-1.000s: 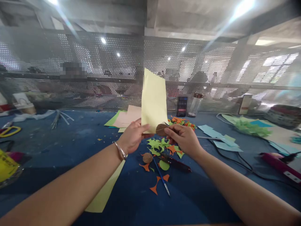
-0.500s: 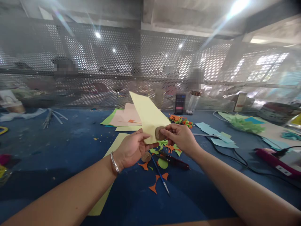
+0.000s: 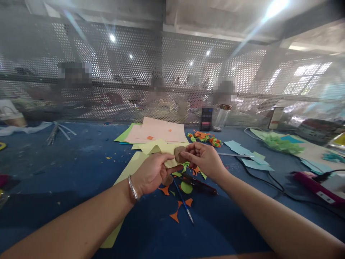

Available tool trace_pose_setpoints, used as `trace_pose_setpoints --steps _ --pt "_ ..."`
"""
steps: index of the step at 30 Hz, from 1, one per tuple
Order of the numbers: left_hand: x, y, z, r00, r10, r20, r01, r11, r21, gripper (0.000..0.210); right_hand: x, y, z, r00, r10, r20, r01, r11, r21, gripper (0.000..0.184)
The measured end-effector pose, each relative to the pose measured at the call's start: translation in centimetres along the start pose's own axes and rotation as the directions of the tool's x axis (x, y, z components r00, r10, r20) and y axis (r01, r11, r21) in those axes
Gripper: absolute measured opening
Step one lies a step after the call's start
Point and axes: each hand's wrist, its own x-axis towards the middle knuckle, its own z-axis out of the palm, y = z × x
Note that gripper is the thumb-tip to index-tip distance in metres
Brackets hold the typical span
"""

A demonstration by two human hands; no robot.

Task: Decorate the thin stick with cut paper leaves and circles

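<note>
My left hand (image 3: 152, 173) pinches a pale yellow sheet of paper (image 3: 171, 164) between thumb and fingers. The far part of that sheet bends down over other paper. Against its near end lies a round brown disc (image 3: 179, 154), held at its right side by the thumb and fingertips of my right hand (image 3: 207, 158). Just below my hands a second brown disc (image 3: 167, 180) lies partly hidden by my left fingers. Near it are a light green paper circle (image 3: 186, 187), a blue-handled slim tool (image 3: 183, 199) and a dark long-handled tool (image 3: 202, 185).
Pink sheets (image 3: 164, 129) lie behind my hands, and a long yellow sheet (image 3: 133, 163) runs under my left arm. Orange scraps (image 3: 175, 216) are scattered in front. Light blue papers (image 3: 242, 151), a black cable (image 3: 272, 185) and a magenta power strip (image 3: 307, 183) lie right. A glass bottle (image 3: 222, 117) stands behind.
The yellow sheet stood up at a slant before; its far end has now dropped down and away, showing the pink sheets. The disc and my right hand have shifted slightly left.
</note>
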Motion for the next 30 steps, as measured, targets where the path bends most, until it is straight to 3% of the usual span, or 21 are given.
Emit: trace_pose_setpoints --steps 4,9,13,18,23,30 --pt "-0.2 0.3 0.0 0.996 -0.067 0.057 0.072 0.992 -0.102 0.016 -0.3 -0.3 0.3 0.999 -0.035 -0.004 0.035 0.998 -0.047 0.027" --pt "-0.2 0.2 0.0 0.997 -0.076 0.027 0.078 0.992 -0.1 0.018 -0.8 -0.7 0.5 0.987 -0.152 -0.06 0.135 0.965 -0.223 0.022" --pt "0.0 0.0 -0.1 0.996 -0.054 -0.07 0.046 0.993 -0.106 0.012 -1.3 -1.1 0.5 0.981 -0.174 -0.088 0.146 0.953 -0.265 0.024" --pt "0.3 -0.1 -0.3 0.984 -0.076 -0.163 0.059 0.992 -0.108 0.011 -1.7 -1.3 0.3 0.947 -0.314 -0.066 0.263 0.876 -0.404 0.041" --pt "0.1 0.2 -0.2 0.987 -0.101 -0.126 0.085 0.989 -0.124 0.012 -1.8 -1.2 0.1 0.921 -0.389 0.038 0.35 0.779 -0.52 0.047" --pt "0.2 1.0 -0.5 0.979 -0.196 -0.055 0.177 0.953 -0.247 0.024 -1.7 -1.1 -0.1 0.884 -0.466 0.029 0.408 0.739 -0.536 0.046"
